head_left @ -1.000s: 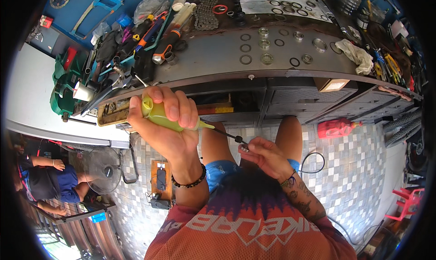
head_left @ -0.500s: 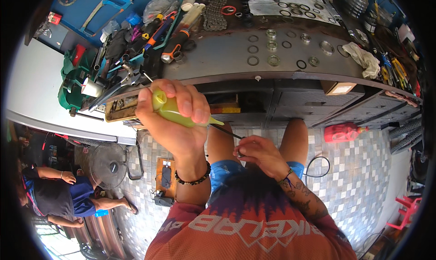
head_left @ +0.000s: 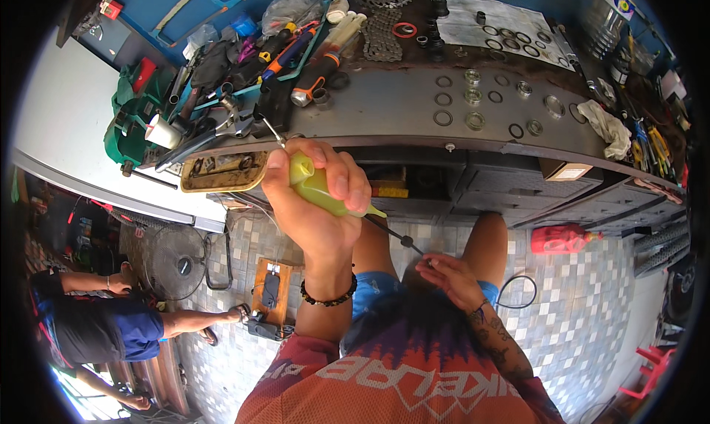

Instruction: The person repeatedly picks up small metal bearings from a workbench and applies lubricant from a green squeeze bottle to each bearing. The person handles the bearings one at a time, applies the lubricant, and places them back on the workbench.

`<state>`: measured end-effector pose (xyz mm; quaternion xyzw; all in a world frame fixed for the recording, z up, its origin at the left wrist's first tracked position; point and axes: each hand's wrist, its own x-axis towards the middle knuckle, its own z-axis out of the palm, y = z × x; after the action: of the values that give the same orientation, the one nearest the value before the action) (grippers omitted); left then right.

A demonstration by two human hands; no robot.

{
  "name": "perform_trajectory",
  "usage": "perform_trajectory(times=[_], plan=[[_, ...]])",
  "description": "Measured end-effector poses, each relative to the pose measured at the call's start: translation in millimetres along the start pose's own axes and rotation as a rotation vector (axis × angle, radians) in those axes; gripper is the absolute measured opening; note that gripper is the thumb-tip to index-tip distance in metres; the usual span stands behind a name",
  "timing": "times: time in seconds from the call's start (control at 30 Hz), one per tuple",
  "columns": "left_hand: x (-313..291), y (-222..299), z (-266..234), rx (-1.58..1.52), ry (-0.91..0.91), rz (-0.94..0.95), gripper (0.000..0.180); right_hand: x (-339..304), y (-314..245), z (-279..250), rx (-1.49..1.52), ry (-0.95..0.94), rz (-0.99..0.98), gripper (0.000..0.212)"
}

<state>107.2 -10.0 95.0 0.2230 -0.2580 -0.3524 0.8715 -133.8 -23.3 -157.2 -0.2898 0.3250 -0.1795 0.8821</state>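
Note:
My left hand [head_left: 322,194] is wrapped around a soft yellow-green squeeze bottle [head_left: 325,189], its tapered nozzle poking out toward the right. A long thin rod also passes at this hand; its bright metal end [head_left: 275,133] shows above the thumb. Below, its dark shaft [head_left: 384,228] slants down to the right and carries a small round black piece [head_left: 407,241]. The shaft's lower end meets the fingertips of my right hand [head_left: 452,277], which are closed on it in front of my lap. Where the rod crosses my left palm is hidden.
On the metal workbench [head_left: 384,106] lie several rings and bearings [head_left: 473,96], a chain [head_left: 383,35], and hand tools [head_left: 285,54] at the left. A brown tray [head_left: 222,174] sits at its left edge. A red jug [head_left: 560,239] and fan [head_left: 175,265] stand on the floor; another person [head_left: 96,317] is at left.
My right hand has slid down the rod to the right, baring the round black piece that was at its fingers. The view has shifted, so the bench appears further right. The person at left has moved.

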Motion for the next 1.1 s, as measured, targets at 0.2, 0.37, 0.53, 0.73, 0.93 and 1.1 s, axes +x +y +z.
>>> perform_trajectory(times=[0.2,0.37,0.53,0.73,0.93,1.1], plan=[[-1.1,4.1,0.6,0.018,-0.008,0.014,0.047,-11.1,-45.7,54.0,-0.078,-0.109,-0.029,0.036],[-1.9,8.4,17.9,-0.043,-0.096,0.039,0.049,-16.0,-91.0,113.8,0.096,-0.303,-0.164,0.039],[-1.7,22.6,41.7,-0.071,-0.309,0.1,0.051,-32.5,-123.2,157.5,0.19,-0.473,-0.284,0.039],[4.9,35.0,58.0,-0.018,-0.614,0.055,0.047,-32.9,-128.4,158.8,0.247,-0.653,-0.321,0.037],[0.1,39.8,68.8,0.054,-0.687,-0.011,0.045,-37.5,-126.6,155.4,0.259,-0.602,-0.246,0.039],[4.2,36.6,66.1,0.069,-0.702,-0.038,0.045,-44.7,-133.1,161.4,0.289,-0.596,-0.248,0.035]])
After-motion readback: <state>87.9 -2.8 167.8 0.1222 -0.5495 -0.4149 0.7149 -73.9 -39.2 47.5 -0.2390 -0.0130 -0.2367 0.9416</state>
